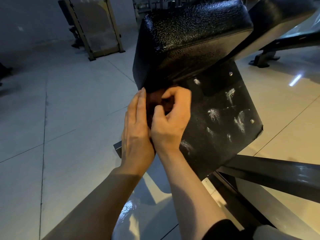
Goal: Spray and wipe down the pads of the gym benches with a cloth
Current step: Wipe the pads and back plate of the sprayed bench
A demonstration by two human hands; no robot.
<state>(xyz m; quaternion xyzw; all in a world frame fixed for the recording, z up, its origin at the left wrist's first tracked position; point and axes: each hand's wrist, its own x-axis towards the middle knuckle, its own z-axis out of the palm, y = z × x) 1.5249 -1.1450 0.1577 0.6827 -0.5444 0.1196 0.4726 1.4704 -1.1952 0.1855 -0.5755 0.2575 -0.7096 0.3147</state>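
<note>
Dim scene; warm light glares off the floor at right, upper left murky, edges bend, hands slightly blurred.

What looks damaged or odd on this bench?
The black board under the pad bears whitish scuffed patches, as if worn or smeared. Both hands, left and right, bunch a dark cloth at the pad's lower edge.

Dark cloth mostly hidden between hands.

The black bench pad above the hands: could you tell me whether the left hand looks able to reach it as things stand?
Probably yes. The left hand has its straight fingertips right at the lower edge of the black bench pad, and nothing lies between them.
</note>
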